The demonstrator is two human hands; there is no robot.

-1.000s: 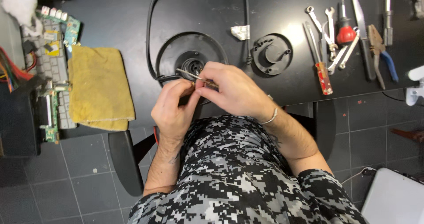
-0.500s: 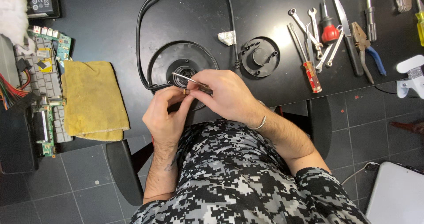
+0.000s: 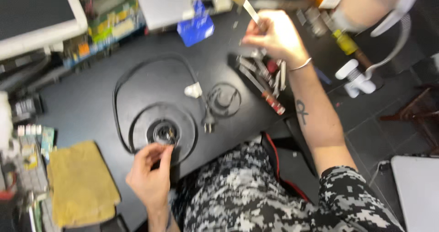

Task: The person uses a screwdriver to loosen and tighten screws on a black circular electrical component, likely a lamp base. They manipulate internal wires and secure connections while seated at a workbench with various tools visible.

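On black surface [image 3: 82, 104], left to right: yellow cloth [image 3: 80, 186]; left hand [image 3: 151, 177] at near rim of round black base [image 3: 162, 131], fingers pinched, contents unclear. Right hand [image 3: 274, 35] far right, arm extended, closed on thin metal tool [image 3: 252, 10] above tool pile [image 3: 265, 79]; long axis tilted up-left.

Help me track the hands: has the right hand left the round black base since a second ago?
Yes. The right hand moved from the round black base up past the tools.
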